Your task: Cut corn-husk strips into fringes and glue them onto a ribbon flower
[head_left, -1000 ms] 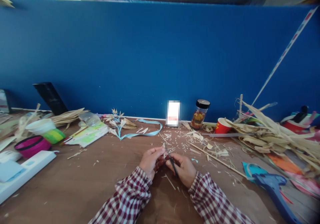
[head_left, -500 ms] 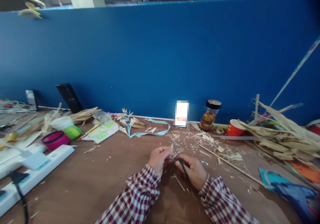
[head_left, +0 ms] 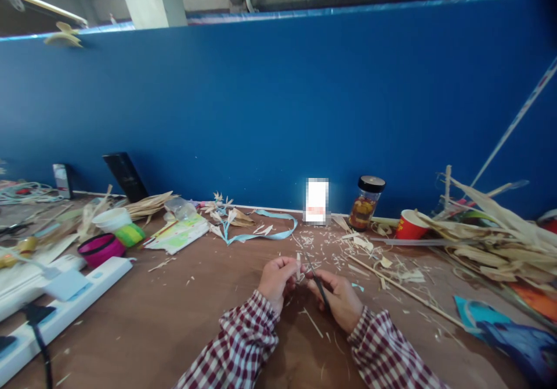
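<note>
My left hand [head_left: 277, 277] is closed in a pinch on a small pale strip of dried leaf [head_left: 298, 261] that stands upright between the fingers. My right hand [head_left: 337, 296] is closed round small black scissors [head_left: 318, 283], whose blades point up and left toward the strip. Both hands rest low over the brown table [head_left: 174, 319], close together, in red-and-white checked sleeves. Pale cuttings [head_left: 322, 250] lie scattered just beyond them.
A heap of dried leaves [head_left: 487, 238], a red paper cup [head_left: 407, 225] and a black-lidded jar [head_left: 364, 203] stand at the right. A light blue ribbon [head_left: 261, 232], a pink bowl [head_left: 99, 248] and a white power strip [head_left: 65, 302] lie left. A blue glue gun [head_left: 513, 342] is at right front.
The view has swung left and slightly up, so things on the table shifted right. My hands keep the same hold on the leaf strip and the scissors.
</note>
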`<state>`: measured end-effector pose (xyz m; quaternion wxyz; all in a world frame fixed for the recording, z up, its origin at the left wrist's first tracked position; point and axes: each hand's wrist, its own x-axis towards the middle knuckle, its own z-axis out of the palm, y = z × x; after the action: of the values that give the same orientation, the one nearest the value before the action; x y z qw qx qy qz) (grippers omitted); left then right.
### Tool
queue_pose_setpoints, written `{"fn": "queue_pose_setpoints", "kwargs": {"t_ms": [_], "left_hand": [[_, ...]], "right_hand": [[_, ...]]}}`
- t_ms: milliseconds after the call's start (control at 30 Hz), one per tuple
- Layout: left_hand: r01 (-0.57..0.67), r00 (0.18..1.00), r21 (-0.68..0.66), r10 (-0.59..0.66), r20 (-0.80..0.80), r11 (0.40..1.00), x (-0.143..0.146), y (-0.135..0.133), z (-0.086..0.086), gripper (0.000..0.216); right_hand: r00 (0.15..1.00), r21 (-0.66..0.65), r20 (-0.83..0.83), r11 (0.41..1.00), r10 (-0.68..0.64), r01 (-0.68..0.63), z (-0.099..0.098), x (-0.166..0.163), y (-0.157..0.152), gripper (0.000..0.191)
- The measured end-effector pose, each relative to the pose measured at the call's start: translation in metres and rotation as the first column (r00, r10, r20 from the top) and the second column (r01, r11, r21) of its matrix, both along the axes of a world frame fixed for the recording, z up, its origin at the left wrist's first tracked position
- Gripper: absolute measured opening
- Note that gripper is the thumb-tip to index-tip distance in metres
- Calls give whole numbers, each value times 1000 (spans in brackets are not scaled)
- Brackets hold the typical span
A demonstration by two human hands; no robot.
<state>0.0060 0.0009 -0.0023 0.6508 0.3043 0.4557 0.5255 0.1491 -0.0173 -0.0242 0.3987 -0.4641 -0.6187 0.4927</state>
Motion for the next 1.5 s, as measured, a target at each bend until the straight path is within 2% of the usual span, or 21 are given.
{"fn": "queue_pose_setpoints", "kwargs": {"t_ms": [400,533,667,933,1200,1500], "left_hand": [[45,986,-65,-34,166,997,-2,-2,2,9],[29,979,-61,-16,205,998,0,-1,2,8],[-8,982,-85,24,190,996,2,0,1,12],[-2,990,-123,19,138,992,0,0,-2,11],[42,994,-92,-33,100,995,2,-3,-2,15],[30,997,-93,-23,77,995,3,-2,-2,18]], "right_hand": [[999,-9,-49,1000,24,-24,1,-2,-1,31],[999,33,-22,999,33,-32,5,-2,-2,30],[999,54,-12,997,48,-48,5,-1,-2,31],[998,110,42,992,49,-54,6,-2,-3,33],[993,163,96,983,63,-78,9,-3,-5,31],[987,162,152,985,42,-67,7,-3,-5,32]]}}
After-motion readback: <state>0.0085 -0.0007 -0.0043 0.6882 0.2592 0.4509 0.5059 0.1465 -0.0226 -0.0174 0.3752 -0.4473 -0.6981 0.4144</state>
